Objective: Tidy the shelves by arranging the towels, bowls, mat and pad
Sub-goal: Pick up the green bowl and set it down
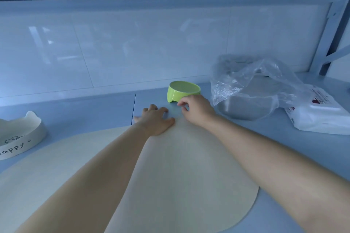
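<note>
Mat lies flat on the shelf.
Left hand presses its far edge, fingers spread; right hand curls beside the green bowl, grip unclear.

Cream mat lies flat; green bowl beyond it, seemingly tilted; white bowl left.

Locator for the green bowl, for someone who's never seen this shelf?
Start at the large round cream mat on the blue shelf. Just past its far edge, behind the right hand, stands the small lime-green bowl. It is the only green thing: to its right sits a steel bowl under a clear bag, far left a white eared bowl.
</note>
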`<state>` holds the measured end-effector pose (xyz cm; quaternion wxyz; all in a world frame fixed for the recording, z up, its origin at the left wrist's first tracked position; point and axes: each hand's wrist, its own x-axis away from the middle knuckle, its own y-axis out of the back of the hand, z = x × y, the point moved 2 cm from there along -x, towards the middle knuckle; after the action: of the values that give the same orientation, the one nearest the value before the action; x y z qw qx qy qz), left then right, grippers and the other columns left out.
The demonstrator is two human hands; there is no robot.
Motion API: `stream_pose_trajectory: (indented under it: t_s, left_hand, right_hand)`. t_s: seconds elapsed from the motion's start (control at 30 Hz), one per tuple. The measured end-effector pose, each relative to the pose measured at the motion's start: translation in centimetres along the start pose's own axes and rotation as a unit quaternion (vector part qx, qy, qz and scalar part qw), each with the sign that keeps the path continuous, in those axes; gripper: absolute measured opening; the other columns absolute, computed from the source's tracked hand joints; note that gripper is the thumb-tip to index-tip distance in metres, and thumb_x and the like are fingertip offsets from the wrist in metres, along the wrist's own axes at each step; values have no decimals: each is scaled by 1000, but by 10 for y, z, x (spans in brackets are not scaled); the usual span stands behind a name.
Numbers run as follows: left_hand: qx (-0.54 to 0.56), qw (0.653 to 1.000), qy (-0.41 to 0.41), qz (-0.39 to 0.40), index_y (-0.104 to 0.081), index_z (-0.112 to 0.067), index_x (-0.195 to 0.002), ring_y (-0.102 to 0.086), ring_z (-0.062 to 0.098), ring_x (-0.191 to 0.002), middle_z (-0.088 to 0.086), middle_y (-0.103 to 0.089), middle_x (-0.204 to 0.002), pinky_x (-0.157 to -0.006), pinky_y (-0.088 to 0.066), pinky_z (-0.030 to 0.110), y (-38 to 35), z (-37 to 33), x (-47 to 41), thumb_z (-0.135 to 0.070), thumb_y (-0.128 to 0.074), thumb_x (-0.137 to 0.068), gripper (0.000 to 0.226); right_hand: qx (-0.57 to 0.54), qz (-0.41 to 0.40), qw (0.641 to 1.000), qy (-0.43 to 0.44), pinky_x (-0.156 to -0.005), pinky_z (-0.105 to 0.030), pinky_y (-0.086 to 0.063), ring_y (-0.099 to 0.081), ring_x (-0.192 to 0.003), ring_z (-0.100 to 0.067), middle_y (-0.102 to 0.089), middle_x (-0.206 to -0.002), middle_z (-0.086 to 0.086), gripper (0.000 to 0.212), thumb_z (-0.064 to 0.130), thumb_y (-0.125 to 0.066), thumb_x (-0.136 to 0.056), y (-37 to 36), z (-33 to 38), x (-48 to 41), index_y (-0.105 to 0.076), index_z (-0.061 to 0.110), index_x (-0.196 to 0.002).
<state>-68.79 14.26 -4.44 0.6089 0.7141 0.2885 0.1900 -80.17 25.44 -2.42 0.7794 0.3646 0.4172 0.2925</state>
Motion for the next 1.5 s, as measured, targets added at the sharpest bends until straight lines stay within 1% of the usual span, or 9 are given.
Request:
stream_pose_trajectory:
  t_s: [0.07, 0.17, 0.37, 0.5, 0.7, 0.93, 1.13, 1.37, 1.5]
  left_hand:
    - [18, 999, -20, -33, -45, -40, -124, -31, 21, -128, -4, -38, -136, -96, -30, 46, 0, 5, -7, -58, -39, -85, 44]
    - [57, 996, -24, -69, -51, -38, -119, -37, 20, -125, -4, -43, -133, -99, -32, 44, -1, 16, -13, -50, -45, -85, 37]
    - [5, 990, -48, -130, -52, -34, -120, -46, 19, -118, -5, -48, -128, -97, -31, 38, 6, 21, -32, -44, -48, -84, 38]
    - [73, 985, -46, -152, -55, -32, -117, -51, 19, -111, -4, -51, -124, -89, -39, 33, 3, 28, -37, -38, -53, -83, 34]
    - [116, 979, -53, -159, -54, -29, -118, -55, 20, -102, -3, -51, -124, -84, -47, 34, 6, 33, -29, -27, -54, -83, 35]
    - [135, 974, -55, -174, -54, -30, -119, -53, 17, -106, -4, -51, -123, -82, -49, 32, 7, 37, -21, -23, -57, -81, 39]
    - [153, 968, -41, -197, -39, -27, -134, -50, 23, -115, 0, -44, -134, -88, -45, 37, 9, 37, -20, -31, -65, -81, 59]
    - [194, 949, -51, -243, -18, -17, -146, -45, 27, -123, 4, -36, -145, -91, -39, 34, 19, 40, -20, -21, -56, -90, 68]
    - [223, 929, -66, -290, -36, -18, -138, -53, 31, -113, 8, -55, -129, -84, -41, 33, 28, 42, -18, -11, -50, -91, 49]
  right_hand:
    - [14, -20, 1000, 9, -74, -20, -34, -57, -106, -18, -65, -112, 3, 25, 13, -54, -85, -1, -5, -11, -66, 20, -106]
    - [54, -15, 998, 17, -76, -25, -37, -50, -112, -20, -57, -118, 1, 28, 14, -57, -84, -9, -12, -22, -63, 20, -111]
    - [144, -46, 987, 57, -77, -35, -40, -44, -112, -25, -44, -121, -4, 44, 12, -62, -80, -22, -3, -47, -51, 16, -123]
    - [193, -45, 980, 31, -84, -39, -41, -45, -115, -26, -44, -124, -4, 52, 7, -61, -79, -29, -2, -56, -45, 18, -127]
    - [203, -37, 978, -5, -80, -35, -44, -53, -108, -27, -54, -120, -5, 40, 3, -54, -81, -32, -4, -55, -52, 12, -119]
    - [117, -85, 989, 22, -76, -31, -44, -54, -108, -25, -58, -121, 0, 42, 18, -60, -77, -23, -10, -44, -55, 18, -119]
    - [-64, -163, 984, 44, -68, -28, -43, -60, -92, -22, -65, -103, -1, 34, 20, -68, -72, -11, 3, -40, -64, 14, -105]
    - [-160, -124, 975, 95, -69, -18, -38, -58, -86, -12, -66, -100, 3, 37, 19, -71, -71, -9, 26, -34, -65, 20, -107]
    - [-198, -120, 968, 100, -77, -21, -45, -60, -90, -11, -67, -102, 4, 41, 17, -71, -70, -5, 31, -34, -65, 19, -110]
